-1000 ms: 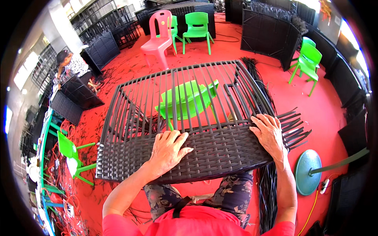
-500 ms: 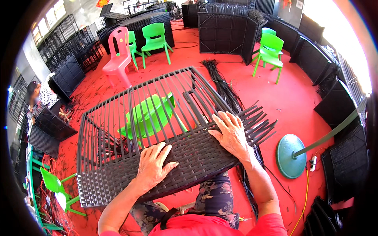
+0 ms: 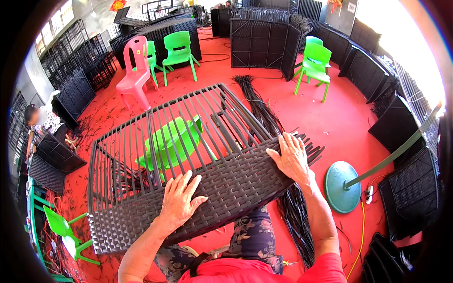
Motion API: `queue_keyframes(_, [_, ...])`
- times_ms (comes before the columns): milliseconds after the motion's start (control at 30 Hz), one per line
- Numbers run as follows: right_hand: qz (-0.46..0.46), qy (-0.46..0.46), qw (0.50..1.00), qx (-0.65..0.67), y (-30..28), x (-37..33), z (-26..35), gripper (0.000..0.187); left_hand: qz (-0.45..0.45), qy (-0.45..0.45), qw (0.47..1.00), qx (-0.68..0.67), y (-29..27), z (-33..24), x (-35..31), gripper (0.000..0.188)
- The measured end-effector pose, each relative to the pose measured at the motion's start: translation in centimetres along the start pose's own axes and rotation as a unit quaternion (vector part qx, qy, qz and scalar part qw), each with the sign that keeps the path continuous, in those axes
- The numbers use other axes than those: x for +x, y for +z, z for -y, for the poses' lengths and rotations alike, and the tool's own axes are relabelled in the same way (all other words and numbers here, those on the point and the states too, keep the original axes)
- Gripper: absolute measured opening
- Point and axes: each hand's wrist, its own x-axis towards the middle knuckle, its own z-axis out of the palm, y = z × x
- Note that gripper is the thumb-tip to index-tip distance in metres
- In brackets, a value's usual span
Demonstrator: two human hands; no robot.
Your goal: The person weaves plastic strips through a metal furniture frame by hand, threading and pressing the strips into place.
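In front of me stands a dark furniture frame, its lower part covered by a black woven strip panel (image 3: pixel 226 188). Above the weave, bare parallel slats (image 3: pixel 141 146) run up to the frame's far rail. My left hand (image 3: pixel 181 200) lies on the weave near the middle of its upper edge, fingers spread. At the right end of the weave, my right hand (image 3: pixel 293 158) rests with fingers apart over the frame's corner. Loose strip ends (image 3: pixel 312 150) stick out beside it. Through the slats shows a green plastic chair (image 3: pixel 172 141), partly hidden.
A long bundle of black strips (image 3: pixel 264 113) lies on the red floor, passing behind the frame. To the right stands a round green base (image 3: pixel 344 188) with a slanting pole. Green chairs (image 3: pixel 315 63), a pink chair (image 3: pixel 137 78) and woven panels (image 3: pixel 262 45) surround me. Another person (image 3: pixel 47 120) sits far left.
My right hand has slid right along the weave to its end. Less of the strip ends sticks out past the right edge. My left hand stays about where it was on the weave.
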Motion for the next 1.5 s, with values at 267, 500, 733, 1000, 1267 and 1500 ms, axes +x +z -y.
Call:
queue_keyframes(267, [0.012, -0.080, 0.996, 0.045, -1.3, -2.7, 2.3, 0.059, -0.019, -0.002, 1.000, 0.018, -0.3, -0.5, 0.1, 0.055])
queue_keyframes(500, [0.016, -0.172, 0.978, 0.113, -0.4, -0.3, 4.9, 0.041, -0.097, 0.043, 0.994, -0.003, -0.2, 0.2, -0.6, 0.052])
queue_keyframes(733, [0.087, -0.117, 0.989, 0.031, 1.0, -1.7, 4.4, 0.042, 0.011, -0.118, 0.990, 0.079, -4.4, 6.3, -10.7, 0.057])
queue_keyframes(1000, [0.104, -0.105, 0.989, 0.029, 1.3, -1.5, 3.8, 0.044, -0.234, -0.383, 0.887, 0.107, -11.3, 15.0, -23.1, 0.031])
queue_keyframes(1267, [0.049, -0.126, 0.990, 0.029, 1.4, -1.4, 4.4, 0.039, -0.171, -0.627, 0.759, -0.022, -11.4, 22.3, -26.3, 0.069])
queue_keyframes(1500, [-0.019, -0.107, 0.993, 0.049, 2.7, -1.7, 3.9, 0.052, -0.349, -0.531, 0.667, -0.389, -10.9, 27.3, -27.9, 0.028])
